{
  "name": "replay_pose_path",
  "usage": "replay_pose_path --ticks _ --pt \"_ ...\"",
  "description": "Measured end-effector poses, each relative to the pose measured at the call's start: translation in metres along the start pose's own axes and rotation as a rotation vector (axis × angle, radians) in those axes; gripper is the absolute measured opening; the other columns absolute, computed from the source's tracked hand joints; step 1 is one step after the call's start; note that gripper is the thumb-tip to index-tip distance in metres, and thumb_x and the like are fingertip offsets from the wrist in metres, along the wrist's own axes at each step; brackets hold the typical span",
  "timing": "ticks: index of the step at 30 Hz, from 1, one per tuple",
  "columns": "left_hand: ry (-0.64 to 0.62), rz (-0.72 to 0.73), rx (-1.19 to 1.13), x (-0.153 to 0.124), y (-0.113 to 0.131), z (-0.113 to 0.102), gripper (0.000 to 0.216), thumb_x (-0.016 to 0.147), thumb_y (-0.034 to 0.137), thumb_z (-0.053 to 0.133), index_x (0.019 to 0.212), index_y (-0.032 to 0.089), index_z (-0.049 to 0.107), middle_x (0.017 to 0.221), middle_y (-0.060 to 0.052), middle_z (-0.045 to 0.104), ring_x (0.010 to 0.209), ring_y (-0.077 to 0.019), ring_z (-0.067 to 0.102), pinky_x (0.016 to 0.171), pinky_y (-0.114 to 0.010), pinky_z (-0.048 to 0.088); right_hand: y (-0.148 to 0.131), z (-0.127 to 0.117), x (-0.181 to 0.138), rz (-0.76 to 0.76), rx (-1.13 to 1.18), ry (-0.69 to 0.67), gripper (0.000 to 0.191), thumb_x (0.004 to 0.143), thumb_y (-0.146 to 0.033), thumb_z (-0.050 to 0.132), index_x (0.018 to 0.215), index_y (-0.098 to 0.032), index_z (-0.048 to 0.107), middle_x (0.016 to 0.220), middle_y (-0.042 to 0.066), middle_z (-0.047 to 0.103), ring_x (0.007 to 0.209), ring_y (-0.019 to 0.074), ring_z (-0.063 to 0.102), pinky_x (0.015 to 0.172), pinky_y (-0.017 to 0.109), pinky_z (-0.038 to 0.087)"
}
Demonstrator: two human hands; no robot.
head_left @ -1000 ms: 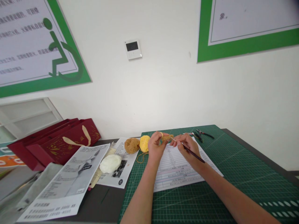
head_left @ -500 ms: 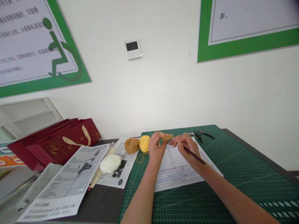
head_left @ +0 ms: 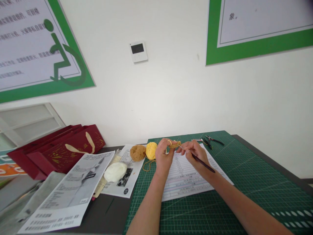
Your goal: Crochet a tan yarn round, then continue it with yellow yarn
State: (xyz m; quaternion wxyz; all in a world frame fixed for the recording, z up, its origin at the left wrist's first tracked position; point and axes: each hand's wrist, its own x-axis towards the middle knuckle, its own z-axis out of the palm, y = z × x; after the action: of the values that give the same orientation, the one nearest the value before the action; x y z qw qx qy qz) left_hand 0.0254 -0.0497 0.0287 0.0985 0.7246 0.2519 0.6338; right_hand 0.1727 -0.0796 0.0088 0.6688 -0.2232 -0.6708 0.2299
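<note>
My left hand (head_left: 164, 153) pinches a small piece of tan crochet work (head_left: 175, 144), with yarn looped over a finger. In my right hand (head_left: 197, 155) is a crochet hook (head_left: 201, 162) with a dark handle; its thin metal shaft points left and meets the crochet work. Fingers partly cover the stitches, so the hook's tip is hard to make out. Just left of my left hand sit a yellow yarn ball (head_left: 151, 150) and a brown yarn ball (head_left: 137, 152). A loose brown strand (head_left: 146, 165) curls below them.
Under my hands a printed sheet (head_left: 186, 178) lies on a green cutting mat (head_left: 246, 182). Pliers (head_left: 215, 140) rest at the mat's back. On the left are a white yarn ball (head_left: 115, 172), printed papers (head_left: 70, 189) and dark red gift bags (head_left: 66, 147). A white wall stands behind.
Both hands stay in nearly the same place, the crochet work and hook still together. Only slight finger and hook movement shows.
</note>
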Motion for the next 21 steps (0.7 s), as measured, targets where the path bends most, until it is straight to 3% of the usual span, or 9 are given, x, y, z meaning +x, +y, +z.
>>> replay_pose_path --ticks 13,21 --pt "0.011 0.01 -0.024 0.0004 0.0011 0.0017 0.016 0.079 0.005 0.062 0.082 0.02 0.066 0.079 -0.002 0.064 0.077 -0.0154 0.061 0.071 -0.029 0.046 0.0033 0.0006 -0.0002 -0.035 -0.053 -0.007 0.01 0.093 -0.018 0.048 0.085 -0.025 0.045 0.076 -0.001 0.058 0.077 0.0173 0.063 0.075 0.038 0.051" --pt "0.053 -0.19 -0.199 -0.0051 -0.0005 0.0088 0.017 0.074 0.006 0.066 0.082 0.02 0.068 0.082 -0.003 0.064 0.08 -0.0171 0.06 0.072 -0.03 0.048 0.0081 0.0018 -0.0045 -0.103 -0.183 0.008 0.011 0.09 -0.014 0.049 0.09 -0.025 0.047 0.082 0.0 0.059 0.079 0.0175 0.061 0.074 0.037 0.049"
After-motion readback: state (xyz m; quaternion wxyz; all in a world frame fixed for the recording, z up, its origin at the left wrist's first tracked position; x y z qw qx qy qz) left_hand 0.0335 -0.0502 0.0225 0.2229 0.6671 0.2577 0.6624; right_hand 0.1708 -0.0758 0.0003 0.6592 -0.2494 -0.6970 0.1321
